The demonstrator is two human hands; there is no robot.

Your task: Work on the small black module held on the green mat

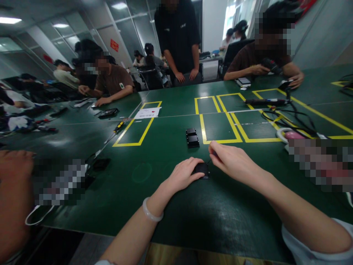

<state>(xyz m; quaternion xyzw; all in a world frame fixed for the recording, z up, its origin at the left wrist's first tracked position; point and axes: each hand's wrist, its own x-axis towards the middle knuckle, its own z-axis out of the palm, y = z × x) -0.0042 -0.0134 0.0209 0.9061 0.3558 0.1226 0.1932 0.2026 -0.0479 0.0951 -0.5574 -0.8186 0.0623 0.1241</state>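
Observation:
My left hand [186, 173], with a pale bracelet [151, 212] at its wrist, is closed on a small flat black block [202, 170] and holds it against the green table [171, 217]. Thumb and fingers grip the block's left side. Just right of the block and above it, my right hand [224, 156] is in a pinch. A thin dark tip shows below its fingers, close to the block's right edge; its kind is too small to tell. Farther up the table lies a similar black piece in two sections [192, 138], apart from both hands.
Yellow tape rectangles [220, 141] mark the table. A white paper card [148, 113] and a yellow-black screwdriver [119, 127] lie left. Black cables [292, 119] and a power tool [266, 102] lie right. Co-workers sit across; one person stands behind the table. Another person's arm [16, 198] is at far left.

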